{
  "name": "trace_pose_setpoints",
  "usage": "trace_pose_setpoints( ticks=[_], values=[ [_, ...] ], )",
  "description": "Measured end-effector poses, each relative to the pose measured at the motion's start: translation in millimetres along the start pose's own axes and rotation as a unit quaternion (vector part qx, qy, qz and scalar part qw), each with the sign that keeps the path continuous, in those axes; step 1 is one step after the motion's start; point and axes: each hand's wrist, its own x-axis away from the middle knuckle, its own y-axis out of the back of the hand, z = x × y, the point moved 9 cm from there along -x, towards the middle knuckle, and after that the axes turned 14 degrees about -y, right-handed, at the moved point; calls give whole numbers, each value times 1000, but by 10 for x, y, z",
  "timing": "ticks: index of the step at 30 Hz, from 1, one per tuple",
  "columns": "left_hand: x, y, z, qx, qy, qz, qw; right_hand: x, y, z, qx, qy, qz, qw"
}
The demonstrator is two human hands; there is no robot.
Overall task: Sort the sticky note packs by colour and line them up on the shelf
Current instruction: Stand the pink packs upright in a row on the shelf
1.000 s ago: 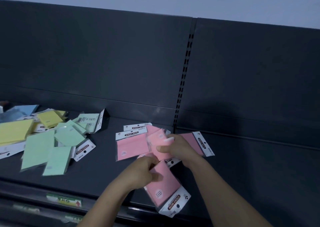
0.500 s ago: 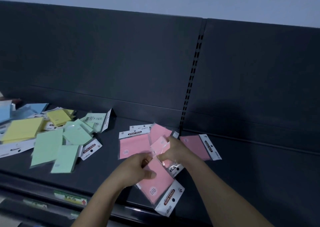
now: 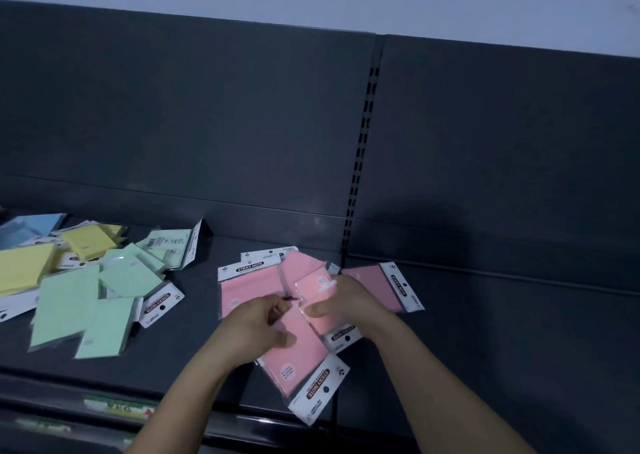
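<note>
The left hand (image 3: pixel 254 327) is gripping a flat pink pack (image 3: pixel 298 355) in clear wrap at the front of the dark shelf (image 3: pixel 485 349). The right hand (image 3: pixel 348 301) is pinching a smaller pink pack (image 3: pixel 317 289) over other pink ones. White header cards are showing "STICKY NOTE", with finer print too blurred to read. Green packs (image 3: pixel 65 301), yellow packs (image 3: pixel 24 266) and a half-cut-off blue pack (image 3: pixel 34 223) are lying further left.
</note>
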Motion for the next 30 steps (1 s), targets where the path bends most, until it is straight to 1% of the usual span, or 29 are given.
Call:
trace_pose_setpoints(
  ticks=[2, 4, 6, 8, 9, 11, 13, 15, 17, 19, 20, 22, 24, 26, 28, 30],
  values=[
    [0, -52, -34, 61, -18, 11, 998, 73, 76, -21, -21, 2, -9, 1000],
    [-7, -122, -73, 130, -29, 17, 991, 191, 260, -15, -65, 8, -25, 998],
    [-37, -211, -120, 131, -39, 28, 990, 311, 551, -23, -100, 17, -51, 993],
    [-86, -335, -193, 98, -43, 51, 993, 423, 855, -87, -80, 13, -73, 994],
    [-109, -394, -243, 79, -43, 64, 994, 476, 969, -142, -46, 3, -75, 996],
    [-158, -480, -350, 32, -49, 82, 995, 563, 1101, -307, 60, -32, -60, 996],
    [-214, -526, -415, -22, -60, 93, 994, 630, 1139, -509, 168, -82, -40, 982],
    [-226, -548, -435, -56, -57, 109, 991, 640, 1131, -713, 221, -130, -34, 966],
    [-236, -527, -437, -114, -58, 121, 984, 590, 1097, -845, 236, -152, -46, 959],
    [-256, -457, -450, -169, -66, 107, 977, 523, 1064, -901, 236, -150, -65, 958],
    [-268, -402, -465, -176, -67, 85, 978, 495, 1058, -906, 237, -147, -72, 958],
    [-324, -248, -507, -201, -82, 15, 976, 444, 1082, -894, 251, -147, -87, 953],
    [-411, -97, -530, -257, -93, -50, 961, 394, 1161, -804, 263, -134, -144, 944],
    [-529, -5, -520, -299, -98, -74, 946, 358, 1217, -668, 246, -112, -222, 937],
    [-682, -20, -468, -311, -105, -38, 944, 302, 1190, -635, 244, -134, -263, 924],
    [-827, -120, -376, -314, -100, 41, 943, 226, 1097, -704, 277, -190, -259, 906]
  ],
)
